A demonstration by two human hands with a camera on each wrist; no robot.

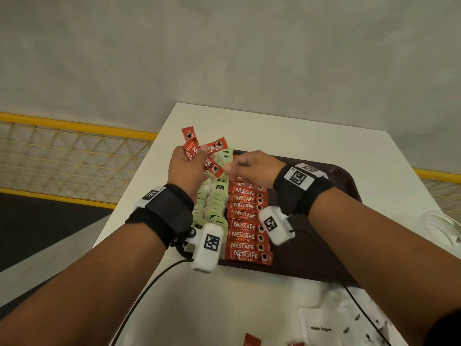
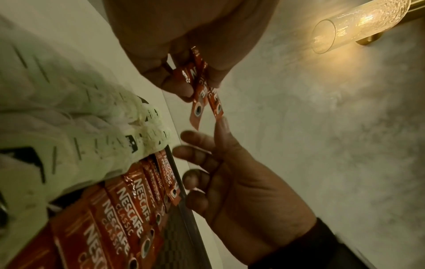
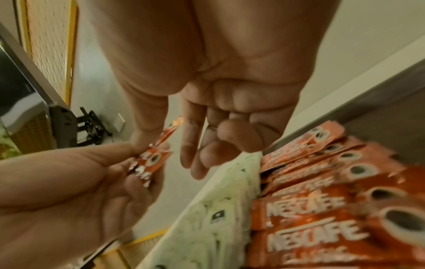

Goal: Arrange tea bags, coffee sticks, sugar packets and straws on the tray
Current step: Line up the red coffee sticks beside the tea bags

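Observation:
My left hand [image 1: 197,156] is raised over the tray's far left corner and grips a fanned bunch of red coffee sticks [image 1: 199,152]. In the left wrist view the sticks [image 2: 202,98] hang from its fingers. My right hand [image 1: 230,168] is beside it with relaxed fingers and holds nothing. Its thumb [image 2: 220,127] touches the tip of one held stick. The dark brown tray [image 1: 311,258] holds a column of pale green tea bags [image 1: 214,203]. To their right lies a column of red coffee sticks [image 1: 245,226].
White sugar packets [image 1: 321,328] lie on the white table near its front edge, right of centre. Two loose red sticks [image 1: 252,340] peek in at the bottom. A clear glass [image 1: 444,228] stands at the right. A yellow mesh railing [image 1: 74,156] runs left of the table.

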